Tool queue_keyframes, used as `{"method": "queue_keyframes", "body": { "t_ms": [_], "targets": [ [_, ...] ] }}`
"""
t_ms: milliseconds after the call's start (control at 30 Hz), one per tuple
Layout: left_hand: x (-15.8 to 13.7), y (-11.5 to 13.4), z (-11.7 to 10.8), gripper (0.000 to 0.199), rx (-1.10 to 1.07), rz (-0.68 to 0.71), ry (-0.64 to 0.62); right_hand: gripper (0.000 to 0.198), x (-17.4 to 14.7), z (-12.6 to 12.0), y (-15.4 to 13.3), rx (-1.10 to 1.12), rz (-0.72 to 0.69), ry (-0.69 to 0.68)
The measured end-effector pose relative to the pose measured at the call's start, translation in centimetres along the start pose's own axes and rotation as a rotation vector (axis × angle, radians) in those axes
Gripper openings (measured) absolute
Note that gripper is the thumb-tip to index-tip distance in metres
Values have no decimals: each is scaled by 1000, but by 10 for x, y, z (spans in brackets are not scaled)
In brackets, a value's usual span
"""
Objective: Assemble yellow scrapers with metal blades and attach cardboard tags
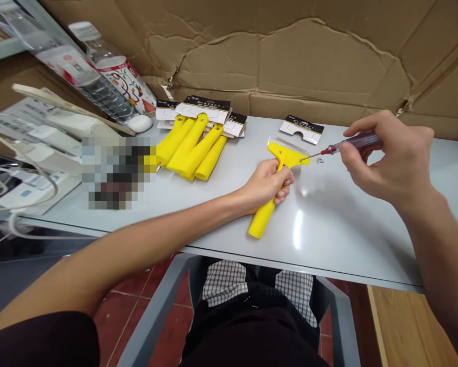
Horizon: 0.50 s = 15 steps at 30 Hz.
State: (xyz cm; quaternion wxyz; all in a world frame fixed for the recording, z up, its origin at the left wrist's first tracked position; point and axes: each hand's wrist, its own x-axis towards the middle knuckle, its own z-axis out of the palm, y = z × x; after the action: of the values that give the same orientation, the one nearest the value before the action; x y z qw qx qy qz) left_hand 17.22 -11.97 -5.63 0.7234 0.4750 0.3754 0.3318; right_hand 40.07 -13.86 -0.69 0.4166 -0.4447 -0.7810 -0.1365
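My left hand (pixel 269 186) is wrapped round the handle of a yellow scraper (pixel 262 219), its wide head pointing away from me. A clear strip or blade (pixel 288 145) runs along the scraper's front edge. In my right hand (pixel 393 158) is a screwdriver (pixel 360 141) with a see-through handle and a red collar. Its tip meets a screw on the right side of the scraper head. Just right of the head lie some small metal pieces (pixel 320 160), too small to name. Behind the head rests a black and white card (pixel 302 129).
Several yellow scraper handles (pixel 192 150) lie in a pile, with several black and white cards (pixel 204 109) behind them. Plastic bottles (pixel 125 76), white cables (pixel 56 188) and papers crowd the left side. Brown cardboard (pixel 282 61) walls the table's back edge. One patch at left is blurred out.
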Motion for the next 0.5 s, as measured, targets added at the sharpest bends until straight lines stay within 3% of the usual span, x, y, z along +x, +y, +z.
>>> {"method": "queue_keyframes", "body": {
  "t_ms": [67,333,500],
  "targets": [
    [0,0,1,32,-7,3,8,10,0,0,2,-46,-15,32],
    [-2,2,1,31,25,-14,6,27,-1,3,8,-148,-79,130],
    [-2,2,1,30,19,-14,7,14,-1,-4,3,-51,-40,-60]
  ]
}}
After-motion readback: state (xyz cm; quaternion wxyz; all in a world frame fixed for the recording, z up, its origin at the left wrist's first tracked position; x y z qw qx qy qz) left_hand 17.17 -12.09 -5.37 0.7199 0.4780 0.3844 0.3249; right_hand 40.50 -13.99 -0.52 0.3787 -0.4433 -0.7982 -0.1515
